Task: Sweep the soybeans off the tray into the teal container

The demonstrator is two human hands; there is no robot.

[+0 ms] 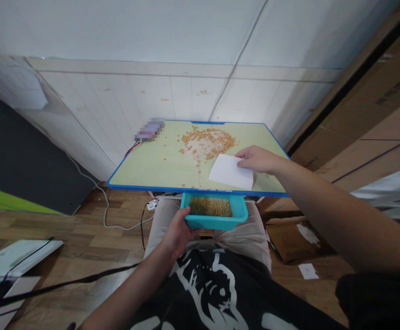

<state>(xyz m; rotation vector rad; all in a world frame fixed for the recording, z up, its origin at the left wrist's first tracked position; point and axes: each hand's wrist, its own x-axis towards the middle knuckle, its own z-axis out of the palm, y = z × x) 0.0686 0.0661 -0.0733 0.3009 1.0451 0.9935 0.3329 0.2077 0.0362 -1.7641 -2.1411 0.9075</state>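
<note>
My left hand (179, 231) grips the left end of a teal plastic tub (216, 223), thumb over the rim. The tub sits over my lap, just under the table's front edge, with green and pale beans (211, 207) inside. My right hand (257, 159) pinches the top right part of a white sheet of paper (230, 170), which rests on or just above the tabletop; which of these I cannot tell. Beyond the paper lies a spread pile of yellow-orange kernels (216, 143) mixed with white grains (201, 147). A few stray kernels lie around it.
The small table (145, 165) has a blue rim and stands against a white wall. A pixelated device (149, 130) with a red cable sits at its back left corner. Cardboard boxes (368, 105) stand on the right. A white cable (106, 208) runs across the floor.
</note>
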